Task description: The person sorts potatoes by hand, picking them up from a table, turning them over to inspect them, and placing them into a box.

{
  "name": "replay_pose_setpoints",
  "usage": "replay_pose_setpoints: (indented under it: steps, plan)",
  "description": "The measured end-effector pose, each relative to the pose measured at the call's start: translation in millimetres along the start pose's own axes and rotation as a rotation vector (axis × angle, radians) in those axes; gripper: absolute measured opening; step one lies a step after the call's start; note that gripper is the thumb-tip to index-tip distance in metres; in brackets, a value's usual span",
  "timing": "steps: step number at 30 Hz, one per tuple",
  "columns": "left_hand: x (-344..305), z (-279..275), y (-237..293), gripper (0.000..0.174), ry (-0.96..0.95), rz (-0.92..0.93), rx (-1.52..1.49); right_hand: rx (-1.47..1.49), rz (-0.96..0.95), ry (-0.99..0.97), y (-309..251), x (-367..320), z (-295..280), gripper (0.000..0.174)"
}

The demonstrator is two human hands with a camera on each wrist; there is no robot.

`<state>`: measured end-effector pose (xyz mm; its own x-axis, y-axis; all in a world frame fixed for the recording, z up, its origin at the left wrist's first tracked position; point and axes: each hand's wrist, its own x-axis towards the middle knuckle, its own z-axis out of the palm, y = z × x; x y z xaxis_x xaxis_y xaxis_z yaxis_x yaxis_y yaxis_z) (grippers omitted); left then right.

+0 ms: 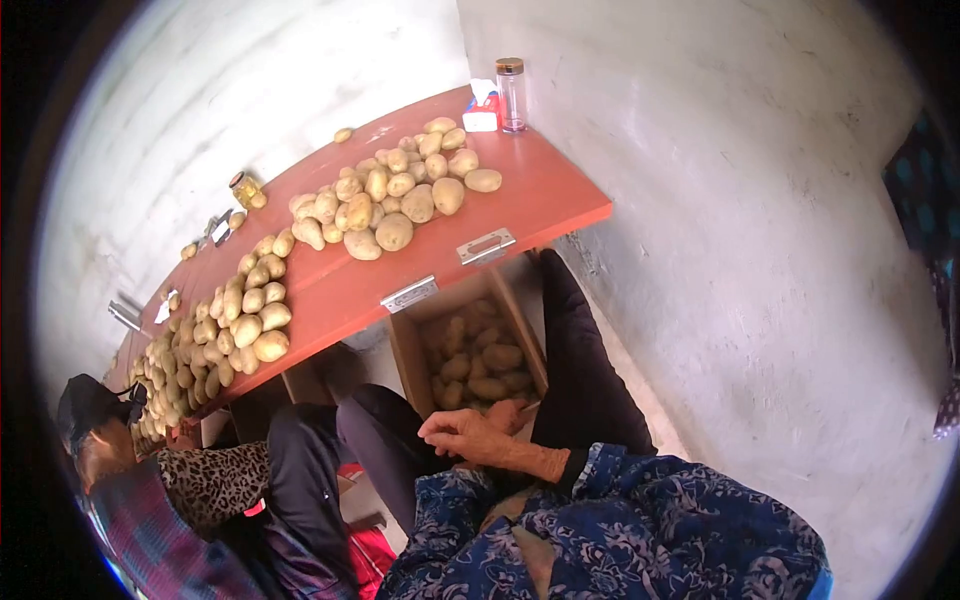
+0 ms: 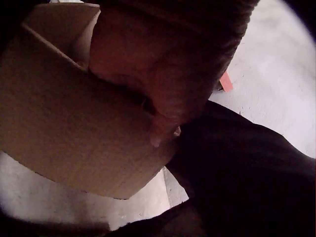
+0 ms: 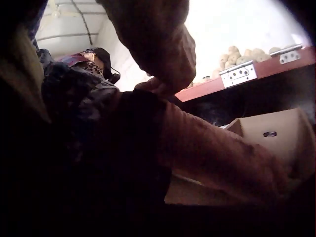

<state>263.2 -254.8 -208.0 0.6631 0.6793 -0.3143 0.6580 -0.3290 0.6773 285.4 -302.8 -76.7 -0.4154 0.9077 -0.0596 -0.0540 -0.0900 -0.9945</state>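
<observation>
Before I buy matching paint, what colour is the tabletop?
The tabletop is reddish orange, clearest in the head view.

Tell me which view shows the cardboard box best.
The head view: it looks down into the box, showing potatoes inside. The left wrist view gives a dim close-up of its side; the right wrist view catches only part of its walls.

Head cam: worn high, faces forward and down, widest; red table [image 1: 340, 290] upper centre, cardboard box [image 1: 407, 370] mid-frame. Left wrist cam: very close, box wall fills left. Right wrist cam: low, tilted up, forearm [image 3: 217, 148] near. All 3 share box; head and right wrist share table edge.
</observation>
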Motion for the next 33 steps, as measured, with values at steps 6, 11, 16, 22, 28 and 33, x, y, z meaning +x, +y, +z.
replay_pose_setpoints:
  steps: [6,11,16,22,28,33]
  plan:
    - [-8,-7,9,0.03,0.043,0.106,0.104,0.005,0.026,-0.014,-20,-10,-3,0.021]
    - [23,20,-34,0.032,-0.004,-0.025,0.065,-0.005,-0.015,-0.008,-23,-6,-15,0.02]
    - [14,9,-29,0.033,0.012,-0.042,0.075,0.028,-0.094,0.042,-24,-6,-14,0.018]
    - [3,1,-18,0.033,0.024,0.026,0.06,0.023,-0.027,-0.007,-32,-13,-12,0.019]
    - [2,-4,-10,0.034,0.04,0.088,0.033,-0.005,-0.071,0.01,-30,-12,-16,0.018]
    - [-3,-9,-2,0.034,0.058,0.133,0.0,0.0,-0.121,0.027,-27,-9,-17,0.018]
